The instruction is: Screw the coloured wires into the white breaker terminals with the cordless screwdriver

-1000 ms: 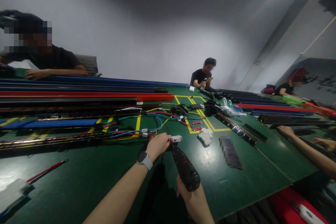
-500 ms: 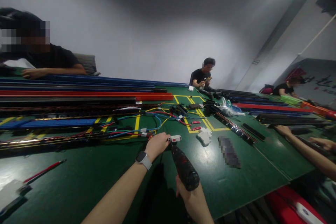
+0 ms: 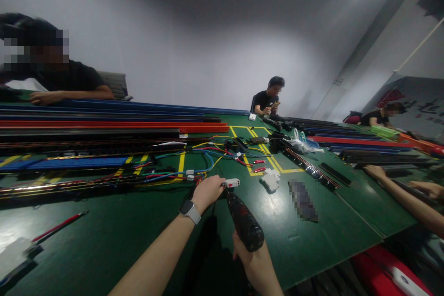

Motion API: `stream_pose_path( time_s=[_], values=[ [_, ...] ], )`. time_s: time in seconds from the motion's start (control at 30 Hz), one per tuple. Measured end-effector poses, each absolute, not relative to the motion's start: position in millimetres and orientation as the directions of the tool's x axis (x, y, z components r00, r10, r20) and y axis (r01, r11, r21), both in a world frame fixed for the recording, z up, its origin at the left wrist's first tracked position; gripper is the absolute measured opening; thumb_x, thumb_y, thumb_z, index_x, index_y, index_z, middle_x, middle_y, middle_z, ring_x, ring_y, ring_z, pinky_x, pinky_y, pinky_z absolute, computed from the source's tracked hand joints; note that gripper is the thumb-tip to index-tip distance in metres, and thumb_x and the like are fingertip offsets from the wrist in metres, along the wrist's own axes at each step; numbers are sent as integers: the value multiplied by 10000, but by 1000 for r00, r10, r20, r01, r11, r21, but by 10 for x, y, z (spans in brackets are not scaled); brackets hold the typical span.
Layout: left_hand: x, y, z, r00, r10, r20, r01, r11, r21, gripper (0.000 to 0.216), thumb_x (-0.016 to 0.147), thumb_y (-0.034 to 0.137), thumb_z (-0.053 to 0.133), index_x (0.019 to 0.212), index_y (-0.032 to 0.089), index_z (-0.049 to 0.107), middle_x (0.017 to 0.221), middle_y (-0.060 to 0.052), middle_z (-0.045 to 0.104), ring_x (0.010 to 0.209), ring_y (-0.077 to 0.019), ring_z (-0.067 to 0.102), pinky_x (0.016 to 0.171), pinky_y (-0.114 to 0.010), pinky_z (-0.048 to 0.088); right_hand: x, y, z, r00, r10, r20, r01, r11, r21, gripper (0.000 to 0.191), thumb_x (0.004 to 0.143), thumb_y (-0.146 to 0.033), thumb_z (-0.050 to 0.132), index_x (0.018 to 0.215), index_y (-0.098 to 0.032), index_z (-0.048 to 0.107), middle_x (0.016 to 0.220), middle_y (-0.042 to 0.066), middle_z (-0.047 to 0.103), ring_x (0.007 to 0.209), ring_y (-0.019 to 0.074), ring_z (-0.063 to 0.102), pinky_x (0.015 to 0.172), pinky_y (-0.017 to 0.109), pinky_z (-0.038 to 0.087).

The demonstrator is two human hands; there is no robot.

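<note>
My left hand [image 3: 208, 190], with a watch on its wrist, is closed on a small white circuit breaker [image 3: 232, 182] at the end of the wires. Wrapped round the grip of a black power screwdriver [image 3: 244, 222] is my right hand [image 3: 251, 252]; its fingers are partly hidden behind the tool. The screwdriver's tip points at the breaker, and whether it touches a screw I cannot make out. Coloured wires [image 3: 204, 155] run from the long rails on the left toward my left hand. More white breakers [image 3: 270, 180] lie to the right of the held one.
The green table [image 3: 319, 249] carries blue, black and red rails [image 3: 204, 127]. A pixelated dark object [image 3: 303, 201] lies to the right. A white block with red and black leads [image 3: 15, 259] sits at lower left. Several people work around the table; a co-worker's arms [image 3: 398, 189] reach in at right.
My hands, the screwdriver and the breaker stay nearly in place. The co-worker's head at the left has shifted slightly to the right.
</note>
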State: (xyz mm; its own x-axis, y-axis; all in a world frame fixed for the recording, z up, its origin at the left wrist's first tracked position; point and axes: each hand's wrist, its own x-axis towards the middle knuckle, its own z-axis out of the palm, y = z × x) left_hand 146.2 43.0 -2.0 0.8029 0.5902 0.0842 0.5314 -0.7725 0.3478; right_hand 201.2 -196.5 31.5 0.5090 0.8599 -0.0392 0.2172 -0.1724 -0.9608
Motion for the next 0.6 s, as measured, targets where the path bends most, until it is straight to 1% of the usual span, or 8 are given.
stream_pose_path(
  time_s=[0.2, 0.3, 0.4, 0.6],
  values=[
    [1467, 434, -43, 801, 590, 96, 529, -775, 346, 303, 1004, 386, 462, 1154, 273, 700, 1068, -79, 698, 1014, -213, 672, 879, -299, 490, 2022, -1966, 293, 517, 854, -58, 203, -188, -961, 434, 886, -592, 633, 759, -187, 725, 612, 26, 611, 599, 190, 591, 632, 304, 531],
    [1470, 439, -60, 802, 589, 98, 529, -778, 339, 291, 998, 360, 475, 1161, 271, 699, 1068, -78, 698, 1015, -214, 673, 876, -297, 489, 2024, -1968, 290, 515, 855, -68, 192, -193, -962, 452, 883, -601, 634, 741, -182, 727, 593, 24, 601, 594, 190, 588, 628, 305, 529],
    [1468, 440, -63, 800, 592, 99, 533, -776, 338, 295, 993, 339, 478, 1183, 274, 694, 1074, -81, 695, 1012, -218, 671, 873, -302, 490, 2025, -1968, 289, 515, 855, -60, 183, -178, -967, 436, 879, -597, 641, 777, -181, 722, 590, 19, 601, 593, 189, 589, 624, 301, 523],
    [1467, 431, -49, 799, 593, 98, 533, -775, 338, 295, 991, 351, 482, 1180, 281, 697, 1071, -79, 690, 1006, -217, 666, 869, -304, 493, 2024, -1960, 289, 511, 858, -47, 211, -178, -961, 437, 889, -590, 620, 762, -182, 713, 591, 16, 594, 593, 183, 586, 619, 289, 518]
  ],
)
